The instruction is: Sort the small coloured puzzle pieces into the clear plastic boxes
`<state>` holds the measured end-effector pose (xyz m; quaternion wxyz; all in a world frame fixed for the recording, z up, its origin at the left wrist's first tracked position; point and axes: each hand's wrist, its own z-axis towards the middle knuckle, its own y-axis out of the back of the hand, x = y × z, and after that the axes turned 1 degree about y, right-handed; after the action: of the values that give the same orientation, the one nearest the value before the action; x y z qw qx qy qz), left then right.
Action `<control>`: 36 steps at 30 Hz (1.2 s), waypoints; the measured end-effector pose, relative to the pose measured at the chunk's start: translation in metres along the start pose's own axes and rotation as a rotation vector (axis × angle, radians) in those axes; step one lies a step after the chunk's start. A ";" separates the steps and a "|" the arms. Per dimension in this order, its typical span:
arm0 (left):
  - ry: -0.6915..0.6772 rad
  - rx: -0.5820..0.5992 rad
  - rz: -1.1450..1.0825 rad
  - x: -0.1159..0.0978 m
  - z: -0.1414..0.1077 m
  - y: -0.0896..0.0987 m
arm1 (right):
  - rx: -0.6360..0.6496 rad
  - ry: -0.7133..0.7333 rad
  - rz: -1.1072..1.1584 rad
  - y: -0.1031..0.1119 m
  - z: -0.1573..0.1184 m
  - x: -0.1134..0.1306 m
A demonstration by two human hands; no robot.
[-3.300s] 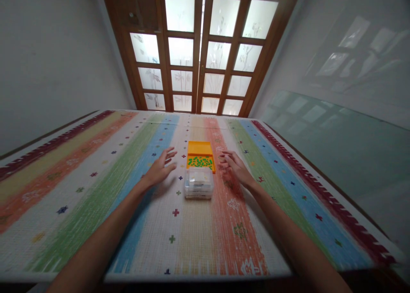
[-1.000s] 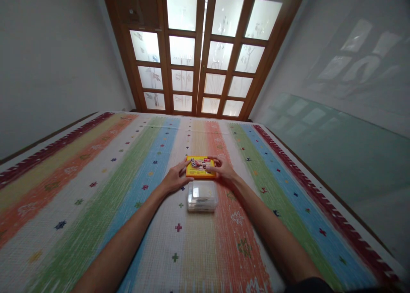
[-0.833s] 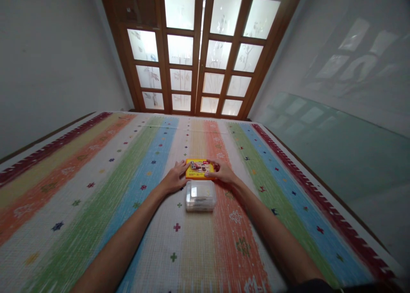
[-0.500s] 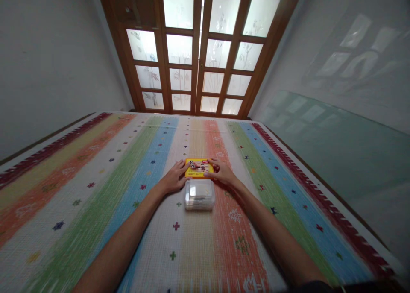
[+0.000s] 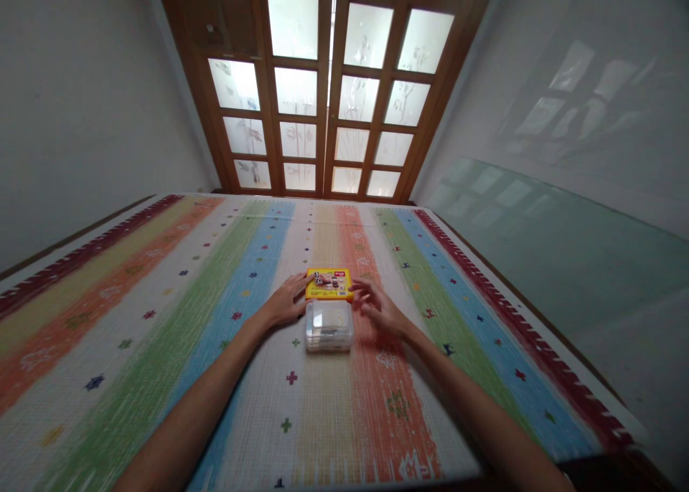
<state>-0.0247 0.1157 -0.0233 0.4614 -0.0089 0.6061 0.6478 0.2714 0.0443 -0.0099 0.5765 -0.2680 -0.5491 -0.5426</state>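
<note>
A flat yellow box (image 5: 328, 285) with a printed picture on its top lies on the striped cloth, straight ahead. Right in front of it, at its near edge, sits a clear plastic case (image 5: 329, 327) with its lid on; what is inside cannot be made out. My left hand (image 5: 285, 302) rests at the left side of the yellow box, fingers stretched out and their tips at its edge. On the other side, my right hand (image 5: 377, 309) is just off the box's right edge, fingers apart and holding nothing.
A multicoloured striped tablecloth (image 5: 215, 277) covers the table. Beyond the far edge stand wooden doors with frosted panes (image 5: 296, 90). Pale walls run along both sides, and a greenish glass panel (image 5: 538, 226) leans along the right one.
My right hand has let go of the yellow box and drawn slightly away to the right, its fingers spreading. My left hand stays at the box's left edge. The view has shifted slightly.
</note>
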 end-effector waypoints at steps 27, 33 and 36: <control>0.017 0.051 -0.392 -0.064 -0.070 -0.002 | 0.103 0.035 0.109 -0.052 -0.029 0.017; 0.057 0.074 -0.431 -0.072 -0.069 0.007 | 0.119 0.033 0.049 -0.046 -0.027 0.016; 0.027 0.064 -0.358 -0.072 -0.064 0.015 | 0.122 0.033 -0.002 -0.040 -0.022 0.018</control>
<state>-0.0273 0.0252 0.0128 0.5612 -0.1109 0.6214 0.5354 0.2389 0.0079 -0.0105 0.6004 -0.2226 -0.5717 -0.5130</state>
